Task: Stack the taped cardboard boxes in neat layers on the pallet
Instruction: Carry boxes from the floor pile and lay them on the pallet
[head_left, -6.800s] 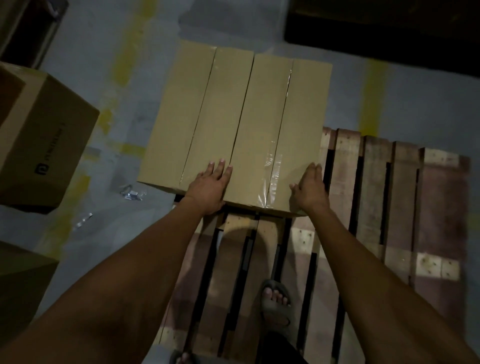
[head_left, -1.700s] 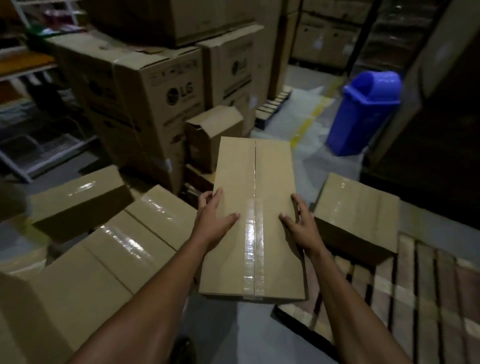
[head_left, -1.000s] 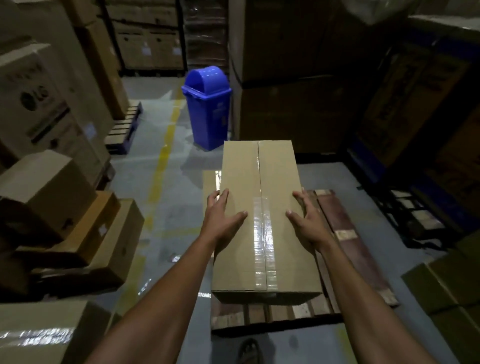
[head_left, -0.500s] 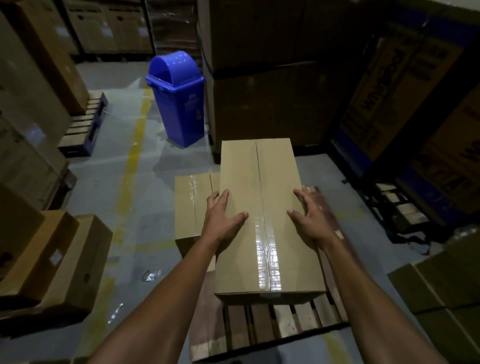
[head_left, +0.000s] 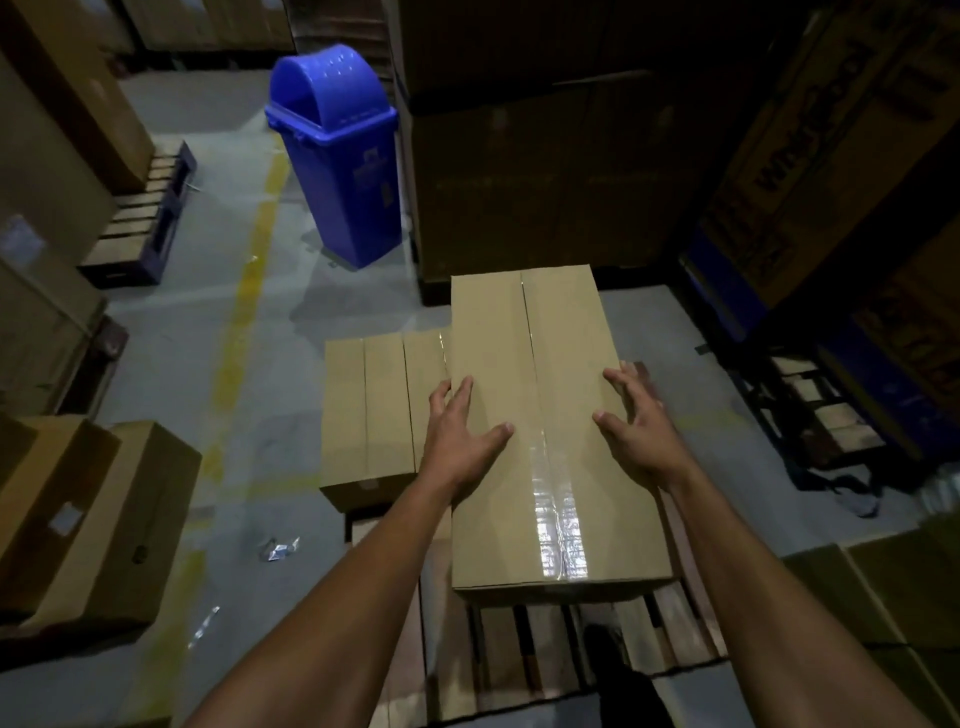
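Head view: left hand (head_left: 464, 435) and right hand (head_left: 635, 426) clasp a long taped brown cardboard box (head_left: 545, 431) over the slatted wooden pallet (head_left: 524, 654), fingers spread.

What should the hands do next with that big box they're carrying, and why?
Probably lower the carried box onto the pallet, right beside the boxes already there. The left hand and right hand grip its two sides, and it seems to hang above bare slats just right of those boxes. Setting it snug against them would keep the layer neat.
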